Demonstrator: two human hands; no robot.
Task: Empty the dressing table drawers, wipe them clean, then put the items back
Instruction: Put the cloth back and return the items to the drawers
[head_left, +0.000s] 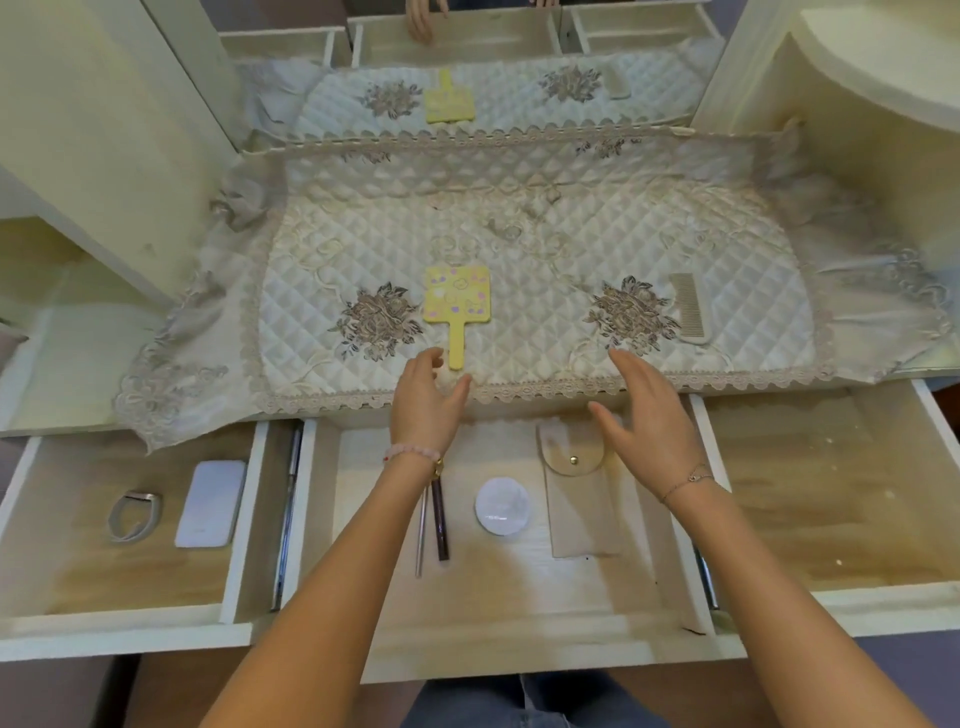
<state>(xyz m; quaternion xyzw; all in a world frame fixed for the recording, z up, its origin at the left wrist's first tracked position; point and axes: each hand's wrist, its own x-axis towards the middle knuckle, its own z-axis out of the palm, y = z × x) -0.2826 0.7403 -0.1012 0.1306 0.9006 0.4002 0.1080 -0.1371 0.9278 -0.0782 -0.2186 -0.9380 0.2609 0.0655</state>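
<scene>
I've got my left hand (426, 400) and right hand (647, 415) hovering over the far end of the middle drawer (519, 603) — fingers spread, holding nothing. Its contents lie back toward me from the fingertips: two pens (442, 525) run front-to-back under the left wrist, and the pouch (582, 514) lies just inside the right wrist.

Comb (690, 307) right of hand mirror (457, 307)

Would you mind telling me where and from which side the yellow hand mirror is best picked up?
Take the yellow hand mirror by its narrow handle, coming from the near side. It lies flat on the quilted cloth with the handle pointing toward the person, right by the left hand, so a pinch across the handle's long edges should likely work.
</scene>
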